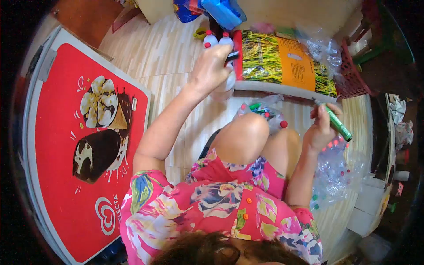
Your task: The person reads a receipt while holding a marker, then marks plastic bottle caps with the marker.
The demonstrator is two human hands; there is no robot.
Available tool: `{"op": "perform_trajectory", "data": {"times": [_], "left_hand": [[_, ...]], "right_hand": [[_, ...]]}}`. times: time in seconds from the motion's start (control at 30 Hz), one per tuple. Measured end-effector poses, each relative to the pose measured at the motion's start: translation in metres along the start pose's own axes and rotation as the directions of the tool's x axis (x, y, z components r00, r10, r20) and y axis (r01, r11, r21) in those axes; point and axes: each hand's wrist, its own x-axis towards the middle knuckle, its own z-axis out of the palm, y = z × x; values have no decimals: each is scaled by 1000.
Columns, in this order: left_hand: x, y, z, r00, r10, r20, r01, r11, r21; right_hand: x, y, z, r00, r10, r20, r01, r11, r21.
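Note:
My left hand [212, 66] is closed in front of me, with a small black object [232, 56] sticking out of the fist; its kind I cannot make out. Right by that hand stand white bottles with red caps [225, 39], and a pale bottle [229, 81] is partly hidden behind it. My right hand [320, 130] grips a green marker [335, 121], its tip pointing up and away from me. Beyond both hands lies a large sack [265, 57] printed with rice plants and an orange panel.
On my left is a red-topped chest freezer [57, 145] with ice cream pictures. Clear plastic bags of bottles [331, 170] lie at my right, and another bag [260, 110] sits before my knees. A red crate [353, 75] stands beside the sack. Blue packages [223, 13] are at the back.

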Motion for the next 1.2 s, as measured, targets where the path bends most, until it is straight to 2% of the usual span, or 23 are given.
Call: {"op": "perform_trajectory", "data": {"times": [0.03,0.07,0.13,0.2,0.33,0.47,0.57,0.67,0.7,0.8,0.83,0.9,1.0,1.07,1.1,1.2], "left_hand": [[-9,-19,16,998,-58,32,59,998,-22],[-21,-42,34,986,-128,103,124,991,51],[-41,-76,62,972,-186,146,183,983,33],[-57,-106,93,950,-236,204,228,972,61],[-69,-130,136,945,-252,210,238,967,89],[-69,-127,159,946,-222,236,208,974,84],[-81,-131,184,974,-133,182,131,991,20],[-82,-133,196,977,-148,152,141,989,55],[-81,-133,195,984,-104,148,96,993,62],[-77,-115,194,995,-77,69,57,965,257],[-66,-88,180,996,84,-20,-73,947,312],[-61,-60,193,976,79,204,-105,987,119],[-68,-9,225,850,155,503,-34,970,-242],[-92,-5,283,738,102,667,98,962,-256],[-96,-1,298,711,66,700,200,935,-292],[-100,18,316,620,3,785,490,779,-390]], "right_hand": [[-4,5,2,999,36,-4,-36,999,-8],[-7,10,4,997,72,-7,-72,997,-11],[-15,18,3,989,150,-18,-150,988,-28],[-17,26,0,984,180,11,-179,982,-57],[-23,31,-11,976,219,15,-217,972,-89],[-25,32,-23,975,217,36,-212,971,-107],[-24,24,-30,977,214,4,-209,961,-183],[-27,14,-34,976,218,9,-211,953,-217],[-28,11,-35,976,220,14,-212,955,-209],[-30,7,-40,975,218,34,-206,957,-206],[-30,7,-42,977,209,45,-197,960,-199],[-31,4,-41,974,221,40,-211,961,-176],[-30,2,-41,974,220,53,-208,963,-169],[-31,2,-44,973,220,64,-205,961,-188],[-33,1,-47,973,220,67,-202,958,-202],[-37,-5,-57,975,207,79,-184,955,-232]]}}
